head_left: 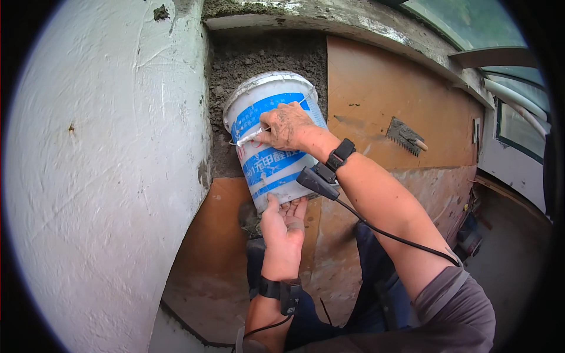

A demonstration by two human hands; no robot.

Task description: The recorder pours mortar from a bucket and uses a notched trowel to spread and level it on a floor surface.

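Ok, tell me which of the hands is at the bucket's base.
The left hand, at the bucket's base; the right hand is higher up, on the handle.

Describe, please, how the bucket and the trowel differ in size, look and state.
The bucket is much larger; the trowel is small.
The bucket is round, white and blue; the trowel has a grey, toothed blade.
The bucket is tipped, with the right hand at its handle and the left hand at its base; the trowel lies untouched.
Both have a handle.
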